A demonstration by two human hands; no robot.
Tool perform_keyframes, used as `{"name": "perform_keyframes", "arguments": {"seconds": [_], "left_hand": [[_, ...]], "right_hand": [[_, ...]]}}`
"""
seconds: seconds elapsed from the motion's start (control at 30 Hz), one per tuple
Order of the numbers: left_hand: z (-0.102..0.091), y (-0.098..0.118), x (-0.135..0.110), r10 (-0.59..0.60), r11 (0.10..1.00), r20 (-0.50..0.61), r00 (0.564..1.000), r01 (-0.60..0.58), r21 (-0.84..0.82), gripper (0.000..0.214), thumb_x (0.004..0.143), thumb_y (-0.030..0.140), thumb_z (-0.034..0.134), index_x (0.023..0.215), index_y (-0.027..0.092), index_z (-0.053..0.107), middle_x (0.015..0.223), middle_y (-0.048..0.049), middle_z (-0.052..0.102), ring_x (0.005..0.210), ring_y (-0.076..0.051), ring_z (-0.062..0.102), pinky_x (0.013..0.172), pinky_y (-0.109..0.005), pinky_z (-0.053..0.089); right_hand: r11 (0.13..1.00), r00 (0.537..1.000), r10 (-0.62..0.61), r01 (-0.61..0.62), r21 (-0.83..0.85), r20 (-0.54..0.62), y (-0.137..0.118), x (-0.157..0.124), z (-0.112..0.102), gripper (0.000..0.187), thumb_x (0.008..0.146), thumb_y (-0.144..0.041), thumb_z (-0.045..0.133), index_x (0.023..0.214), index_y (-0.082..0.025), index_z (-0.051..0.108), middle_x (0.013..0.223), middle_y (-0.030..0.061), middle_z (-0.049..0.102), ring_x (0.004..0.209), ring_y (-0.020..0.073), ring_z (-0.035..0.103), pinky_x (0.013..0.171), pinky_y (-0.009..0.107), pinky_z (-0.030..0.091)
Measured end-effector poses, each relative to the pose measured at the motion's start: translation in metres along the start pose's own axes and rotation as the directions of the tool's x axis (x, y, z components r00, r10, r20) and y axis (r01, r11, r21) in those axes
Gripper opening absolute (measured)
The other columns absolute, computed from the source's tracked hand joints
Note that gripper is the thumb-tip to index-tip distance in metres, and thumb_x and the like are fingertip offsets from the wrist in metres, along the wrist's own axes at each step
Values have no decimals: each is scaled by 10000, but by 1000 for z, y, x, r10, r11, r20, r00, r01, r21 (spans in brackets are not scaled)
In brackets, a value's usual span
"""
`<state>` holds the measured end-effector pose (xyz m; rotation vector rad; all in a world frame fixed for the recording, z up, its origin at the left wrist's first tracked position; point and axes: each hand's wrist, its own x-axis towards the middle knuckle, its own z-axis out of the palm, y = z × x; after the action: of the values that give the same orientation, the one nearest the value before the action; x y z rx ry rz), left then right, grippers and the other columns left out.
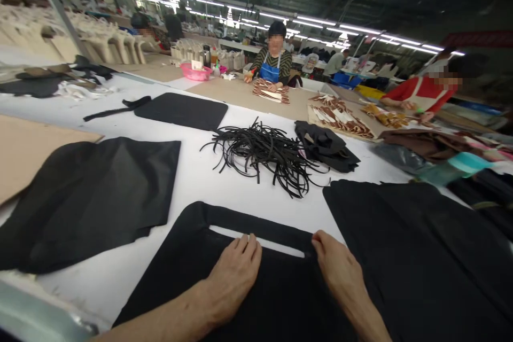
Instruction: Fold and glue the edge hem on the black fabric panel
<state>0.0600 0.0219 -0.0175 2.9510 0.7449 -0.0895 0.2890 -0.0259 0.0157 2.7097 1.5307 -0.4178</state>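
Note:
A black fabric panel (192,256) with a long narrow slot cut near its far edge lies on the white table (240,192) right in front of me. My left hand (234,272) rests flat on it, fingers stretched together, tips at the slot's edge. My right hand (339,270) also lies flat on the panel, fingertips at the slot's right end. Neither hand holds anything.
A tangle of black straps (268,152) lies ahead. Black fabric sheets lie at left (92,197) and right (420,246), another panel (180,110) farther back. Folded black cloth (324,144) sits beside the straps. Two people work across the table; a pink bowl (195,71) stands far back.

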Motion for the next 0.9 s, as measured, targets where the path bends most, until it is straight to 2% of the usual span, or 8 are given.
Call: {"name": "perform_keyframes", "arguments": {"seconds": [0.07,0.13,0.23,0.33,0.43,0.53,0.63,0.9], "left_hand": [[-1,-13,-21,5,1000,10,1000,-5,-31,796,623,262,650,1302,-15,341,1355,-250,395,1240,-326,377,1049,-386,309],[2,-25,-38,-33,999,-34,999,33,-17,671,687,202,592,1293,17,374,1365,-223,401,1259,-293,365,1073,-372,276],[14,-40,-54,-140,990,-122,983,142,13,526,741,87,497,1264,69,434,1354,-182,436,1257,-261,382,1068,-375,296],[25,-48,-60,-208,976,-175,962,217,34,510,744,21,442,1250,82,458,1316,-172,482,1233,-263,418,1045,-389,343],[31,-49,-63,-227,970,-188,956,240,48,507,755,8,427,1256,87,456,1314,-173,483,1228,-266,427,1037,-394,360],[32,-48,-65,-232,969,-165,958,243,49,518,770,10,425,1282,84,429,1337,-183,457,1245,-267,410,1033,-387,369],[34,-47,-66,-217,973,-152,964,226,45,514,779,24,429,1291,69,414,1339,-201,447,1252,-281,399,1029,-400,368],[44,-44,-67,-215,968,-194,957,235,88,497,778,1,412,1270,61,429,1315,-211,471,1228,-302,427,1006,-412,384]], "right_hand": [[995,998,-67,67,68,-8,-17,-3,0,167,884,-282,383,776,-255,507,767,19,614,743,203,557,615,295,313],[968,984,-173,161,193,46,-45,-7,2,147,856,-292,442,735,-256,517,700,-15,596,700,179,543,601,277,313],[880,923,-367,305,366,114,-96,-9,7,137,824,-288,489,702,-247,537,659,-43,582,667,147,525,586,248,311],[827,877,-470,400,395,98,-145,-3,16,121,812,-261,492,711,-236,553,698,-44,597,709,131,525,613,229,320],[825,858,-500,429,368,119,-179,6,29,113,792,-226,489,714,-235,570,730,-40,617,727,123,533,625,219,329],[851,862,-483,419,318,155,-196,14,42,101,768,-222,502,718,-233,588,748,-20,633,743,140,547,633,237,334],[877,872,-453,398,271,185,-201,20,48,102,766,-244,512,734,-233,608,768,-3,644,759,156,561,637,252,341],[898,868,-429,380,223,251,-206,29,47,55,709,-266,586,681,-229,615,715,-7,648,722,150,584,622,245,358]]}}
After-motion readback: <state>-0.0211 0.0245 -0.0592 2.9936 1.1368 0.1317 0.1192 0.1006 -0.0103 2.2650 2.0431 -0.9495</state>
